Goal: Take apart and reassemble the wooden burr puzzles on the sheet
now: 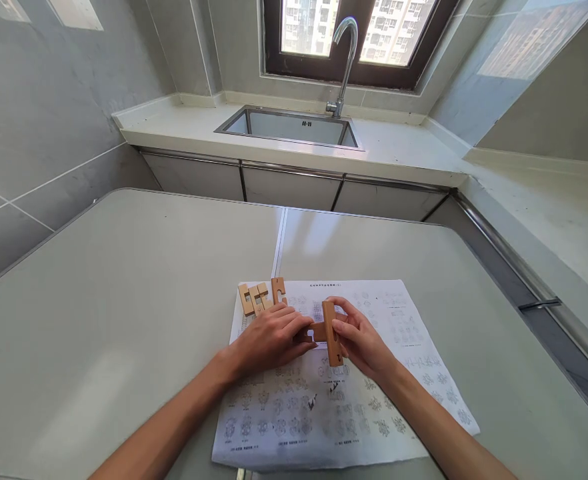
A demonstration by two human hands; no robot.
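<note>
On the far left there is a gray wall (49, 133), and next to it a big pale table (124, 300). A sheet of paper (389, 447) lies flat on the table, and both hands are over it, likely so the person can look at its small pictures and the wood together. In the paper's top left corner there are some small light blocks (247, 300), lying close side by side, maybe so they are easy to reach. Just to their right is a darker notched block (276, 288), partly hidden behind the left hand. Behind the table is a sink (284, 123). The left hand (277, 333) has its back up, and its thumb and pointing finger are close together, pinching the left end of a short wooden piece (319, 331). That seems a good way to keep it steady. The short piece meets a long wooden block (332, 333) near its middle, so they look like a cross or a T. I can't tell if it goes through or just touches. Farther back is the tap (347, 67). The right hand (364, 337) holds the long block from the right side, thumb on the near side and other fingers curled behind, so most of its front shows. The block leans a little. On the far right is a white counter (564, 207).
</note>
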